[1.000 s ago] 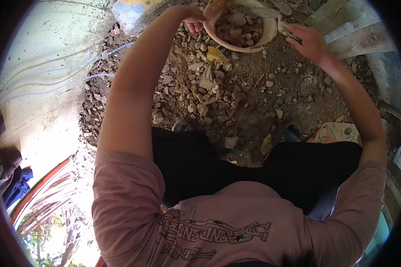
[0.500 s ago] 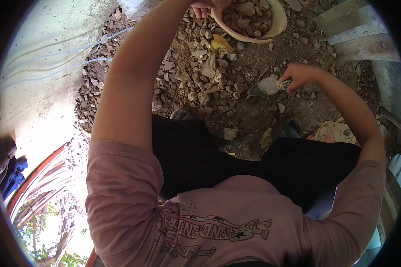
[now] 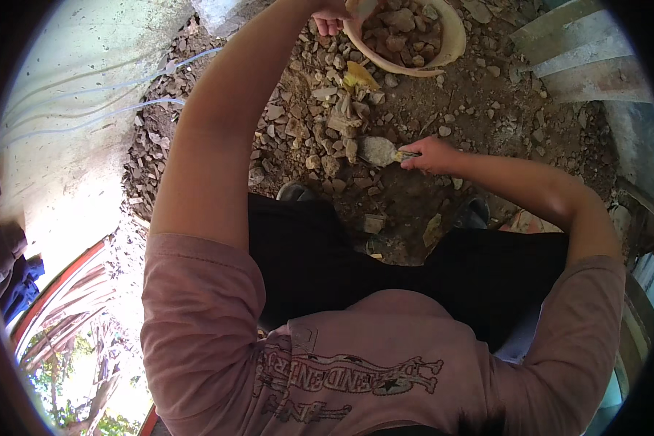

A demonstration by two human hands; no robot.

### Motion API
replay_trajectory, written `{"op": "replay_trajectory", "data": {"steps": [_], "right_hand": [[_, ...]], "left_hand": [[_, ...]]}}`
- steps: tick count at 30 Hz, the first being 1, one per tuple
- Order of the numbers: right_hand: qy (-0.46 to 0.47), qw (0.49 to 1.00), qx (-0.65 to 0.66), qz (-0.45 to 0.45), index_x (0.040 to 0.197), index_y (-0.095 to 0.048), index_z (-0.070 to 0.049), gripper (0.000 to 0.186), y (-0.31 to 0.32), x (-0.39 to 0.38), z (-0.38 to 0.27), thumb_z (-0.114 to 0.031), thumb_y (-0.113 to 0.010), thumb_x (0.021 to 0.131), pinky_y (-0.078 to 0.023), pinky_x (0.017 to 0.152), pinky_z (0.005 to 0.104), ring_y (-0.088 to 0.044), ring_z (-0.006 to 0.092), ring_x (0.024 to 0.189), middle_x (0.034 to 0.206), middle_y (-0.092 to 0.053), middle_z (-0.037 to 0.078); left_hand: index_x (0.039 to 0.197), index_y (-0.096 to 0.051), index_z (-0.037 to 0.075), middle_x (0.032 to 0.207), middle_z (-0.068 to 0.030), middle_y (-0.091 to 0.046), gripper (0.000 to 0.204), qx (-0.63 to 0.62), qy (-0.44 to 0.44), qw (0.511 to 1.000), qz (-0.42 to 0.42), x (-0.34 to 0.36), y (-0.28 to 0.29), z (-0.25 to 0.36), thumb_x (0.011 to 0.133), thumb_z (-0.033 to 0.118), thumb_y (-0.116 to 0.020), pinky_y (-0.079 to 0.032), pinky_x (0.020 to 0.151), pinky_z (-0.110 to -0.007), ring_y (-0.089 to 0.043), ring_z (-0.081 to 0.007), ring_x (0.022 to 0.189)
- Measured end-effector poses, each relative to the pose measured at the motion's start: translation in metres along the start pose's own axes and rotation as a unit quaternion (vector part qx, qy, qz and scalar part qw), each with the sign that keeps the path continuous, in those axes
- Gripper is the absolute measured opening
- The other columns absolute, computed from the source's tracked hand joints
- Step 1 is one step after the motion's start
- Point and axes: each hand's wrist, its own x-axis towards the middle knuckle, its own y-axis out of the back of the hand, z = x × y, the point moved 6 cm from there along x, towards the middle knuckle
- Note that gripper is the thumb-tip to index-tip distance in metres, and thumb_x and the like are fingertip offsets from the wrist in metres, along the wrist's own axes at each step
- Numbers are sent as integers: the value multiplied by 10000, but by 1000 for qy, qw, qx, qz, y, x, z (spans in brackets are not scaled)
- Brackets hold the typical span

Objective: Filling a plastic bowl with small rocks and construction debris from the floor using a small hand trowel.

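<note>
At the top of the head view, my left hand [image 3: 331, 19] is closed at the left rim of a pale bucket [image 3: 454, 43], its fingers curled on the outside. Chunks of broken stone [image 3: 401, 22] lie inside the bucket. My right hand [image 3: 430, 155] grips the handle of a trowel [image 3: 377, 151], whose dusty grey blade points left. That blade meets the right side of a heap of rubble [image 3: 332, 163]. Between the bucket and the trowel, a yellow scrap [image 3: 360, 75] sits on the stones.
Pale boards or sheets [image 3: 596, 76] stand at the upper right. Thin light-coloured tubes [image 3: 134, 105] run over the pale surface on the left. My shoes [image 3: 472, 213] rest on the dirt near my knees. A flat broken piece [image 3: 432, 229] lies between my feet.
My right hand has swung left and toward me with the trowel, bringing its blade against the rubble. My left hand stays at the bucket's rim.
</note>
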Motion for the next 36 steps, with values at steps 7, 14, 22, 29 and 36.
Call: {"op": "replay_trajectory", "data": {"steps": [7,14,22,29,36], "right_hand": [[20,996,79,21,1349,-613,-120,544,37,3,-13,-317,-763,866,-463,612,271,-541,76,639,770,-640,-9],[48,991,127,14,1335,-622,-88,501,91,-27,-16,-188,-751,861,-437,568,248,-518,49,610,783,-675,3],[16,983,181,-7,1304,-652,-115,494,127,-55,15,-167,-761,825,-486,597,267,-537,66,602,979,-704,30],[153,970,-188,26,1242,-685,-100,495,126,-47,16,-233,-789,777,-523,692,343,-657,179,761,1012,-733,118],[23,949,-284,-132,1201,-711,-116,472,105,-34,23,-265,-781,759,-524,679,352,-663,157,741,910,-736,85]], "left_hand": [[1381,-561,84,1345,-151,-602,472,0,-9,1000,8,15,9,-20,1058,382,-390,-480,996,-499,-585,-308,1217],[1422,-516,85,1374,-173,-576,475,-21,-12,1000,1,14,7,-17,1066,360,-362,-447,1038,-514,-561,-333,1251],[1473,-457,122,1413,-157,-549,508,44,-17,999,-19,5,6,-6,1070,394,-312,-384,1090,-548,-530,-324,1295],[1461,-473,118,1412,-156,-548,530,25,-13,999,-22,14,5,-9,1064,432,-317,-396,1088,-533,-532,-318,1291],[1445,-491,105,1405,-164,-550,529,17,-11,999,-30,16,4,-15,1065,430,-318,-417,1077,-514,-529,-313,1292]]}}
